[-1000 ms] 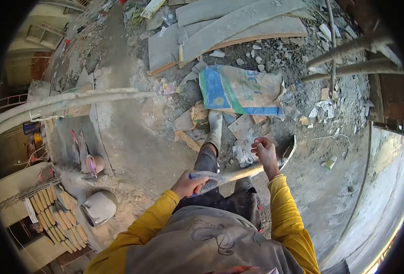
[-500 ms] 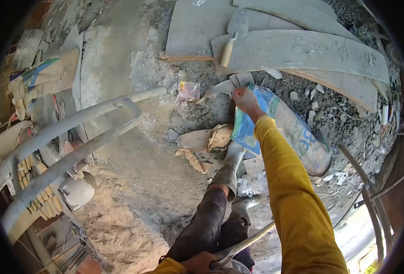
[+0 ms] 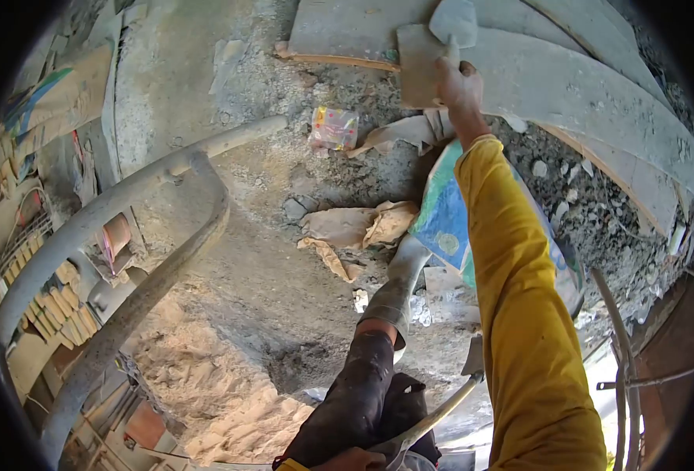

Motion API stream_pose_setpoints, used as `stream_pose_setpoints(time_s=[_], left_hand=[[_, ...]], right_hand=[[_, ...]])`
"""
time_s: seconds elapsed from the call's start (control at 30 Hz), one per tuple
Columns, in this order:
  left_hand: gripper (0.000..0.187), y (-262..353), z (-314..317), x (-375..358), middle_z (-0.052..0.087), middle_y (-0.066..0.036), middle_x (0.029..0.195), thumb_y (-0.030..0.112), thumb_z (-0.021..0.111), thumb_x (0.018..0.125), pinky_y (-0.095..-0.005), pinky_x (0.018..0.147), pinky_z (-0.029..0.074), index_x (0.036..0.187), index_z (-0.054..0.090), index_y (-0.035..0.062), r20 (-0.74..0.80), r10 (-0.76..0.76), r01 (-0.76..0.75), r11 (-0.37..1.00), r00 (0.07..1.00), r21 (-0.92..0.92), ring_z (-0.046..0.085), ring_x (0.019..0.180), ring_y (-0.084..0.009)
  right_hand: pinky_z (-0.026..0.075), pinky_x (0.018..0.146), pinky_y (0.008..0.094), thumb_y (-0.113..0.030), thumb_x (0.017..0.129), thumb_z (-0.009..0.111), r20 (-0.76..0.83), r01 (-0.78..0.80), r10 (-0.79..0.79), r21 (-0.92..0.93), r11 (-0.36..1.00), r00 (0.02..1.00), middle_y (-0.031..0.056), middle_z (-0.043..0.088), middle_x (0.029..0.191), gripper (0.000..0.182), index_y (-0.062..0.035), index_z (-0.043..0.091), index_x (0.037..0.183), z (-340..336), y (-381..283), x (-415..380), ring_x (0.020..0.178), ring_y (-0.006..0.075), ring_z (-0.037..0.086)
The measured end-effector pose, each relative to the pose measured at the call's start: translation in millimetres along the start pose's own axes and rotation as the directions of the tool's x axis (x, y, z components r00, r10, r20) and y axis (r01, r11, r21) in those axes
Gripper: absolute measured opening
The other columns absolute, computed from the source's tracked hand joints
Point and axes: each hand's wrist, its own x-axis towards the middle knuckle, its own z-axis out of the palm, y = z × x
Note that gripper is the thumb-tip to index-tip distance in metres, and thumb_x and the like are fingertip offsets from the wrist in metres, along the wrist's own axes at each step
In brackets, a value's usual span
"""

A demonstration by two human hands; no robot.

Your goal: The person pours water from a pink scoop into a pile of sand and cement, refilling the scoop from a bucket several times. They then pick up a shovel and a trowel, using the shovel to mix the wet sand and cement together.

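Note:
My right hand (image 3: 462,90) is closed around the handle of a trowel (image 3: 453,23), whose grey blade lies over the boards at the top of the view. At the bottom edge, my left hand (image 3: 351,460) is partly cut off and closed at the near end of a hoe (image 3: 438,414). Its pale shaft slants up to the right, ending in a small flat metal blade. Below my right forearm a blue, green and white sack (image 3: 443,216) lies on the ground, partly covered by my sleeve.
Cement-stained boards (image 3: 590,102) lie stacked at the top right above rubble. Two curved grey handle bars (image 3: 135,196) cross the left side. Torn brown paper (image 3: 355,228) and a clear patterned packet (image 3: 333,128) lie on the ground. A sand pile (image 3: 213,377) is at lower left.
My right hand has left the sack's top edge, moved up, and taken hold of the trowel. The view has shifted, and the hoe's blade now shows beside my right sleeve.

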Motion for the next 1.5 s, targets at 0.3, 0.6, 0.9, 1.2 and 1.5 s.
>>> stream_pose_setpoints(time_s=[0.3, 0.6, 0.9, 1.2, 1.5], left_hand=[[0.022, -11.4, 22.9, -27.1, 0.058, -0.009, 0.063, 0.015, 0.071, 0.076, -0.0284, 0.056, 0.042, 0.088, 0.062, -0.0017, -0.095, 0.045, -0.047, 0.999, 0.994, -0.015, 0.052, 0.064, -0.0088], [0.047, -64.8, 58.9, -30.5, 0.054, -0.008, 0.059, 0.041, 0.045, 0.087, -0.0282, 0.051, 0.043, 0.074, 0.056, -0.0027, -0.749, 0.392, -0.173, 0.918, 0.535, 0.356, 0.052, 0.055, -0.0156], [0.061, -87.3, -18.4, -2.9, 0.042, -0.006, 0.051, 0.064, 0.034, 0.084, -0.033, 0.048, 0.034, 0.056, 0.041, 0.0102, -0.931, 0.111, -0.264, 0.964, 0.347, 0.017, 0.043, 0.05, -0.0215], [0.058, -84.9, -17.6, -13.7, 0.041, 0.0, 0.051, 0.068, 0.033, 0.08, -0.0334, 0.045, 0.032, 0.062, 0.044, 0.0141, -0.942, 0.16, -0.256, 0.963, 0.294, 0.084, 0.041, 0.049, -0.0196], [0.051, -88.9, -4.7, -16.5, 0.042, -0.001, 0.052, 0.057, 0.034, 0.087, -0.034, 0.046, 0.038, 0.07, 0.051, 0.0118, -0.938, 0.203, -0.247, 0.96, 0.282, 0.134, 0.042, 0.048, -0.018]], right_hand=[[0.043, 0.058, 0.0311, -0.014, 0.069, 0.064, -0.018, -0.044, 0.042, -0.073, 0.996, 0.999, 0.0086, 0.055, 0.07, 0.036, 0.0007, 0.052, 0.099, -240.9, 94.2, -352.4, 0.063, 0.0155, 0.052], [0.046, 0.058, 0.0357, -0.012, 0.071, 0.063, -0.533, -0.442, 0.664, 0.496, 0.747, 0.524, 0.0086, 0.053, 0.066, 0.027, 0.004, 0.054, 0.091, -392.5, 307.1, -671.7, 0.06, 0.0194, 0.054], [0.048, 0.076, 0.0439, -0.025, 0.07, 0.066, -0.486, -0.633, 0.705, 0.338, 0.697, 0.517, 0.0241, 0.064, 0.088, 0.042, 0.0002, 0.057, 0.103, -431.6, 505.9, -737.4, 0.085, 0.0398, 0.062], [0.047, 0.076, 0.0465, -0.027, 0.072, 0.065, -0.746, -0.21, 0.663, 0.64, 0.739, 0.061, 0.0271, 0.063, 0.093, 0.045, -0.0011, 0.054, 0.107, -479.0, 528.5, -674.8, 0.088, 0.0428, 0.061], [0.047, 0.081, 0.05, -0.019, 0.078, 0.058, -0.532, -0.475, 0.742, 0.571, 0.67, 0.407, 0.0288, 0.062, 0.097, 0.037, -0.001, 0.048, 0.109, -460.9, 522.3, -643.9, 0.093, 0.0449, 0.06]])
